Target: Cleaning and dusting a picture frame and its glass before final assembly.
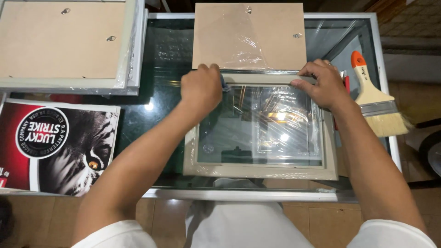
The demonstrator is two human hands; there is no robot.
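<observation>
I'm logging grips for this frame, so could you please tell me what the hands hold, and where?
Both hands, left and right, grip the plastic-wrapped picture frame along its far top edge, near the corners. Whether the left also holds something small cannot be told.

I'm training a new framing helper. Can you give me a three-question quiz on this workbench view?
1. True or false: both hands touch the picture frame.
2. What lies right of the right hand?
3. The left hand holds: A) something small and blue, B) a hammer, C) nothing visible.

Key:
1. True, at its top edge.
2. A paintbrush with an orange-tipped handle.
3. A
</observation>
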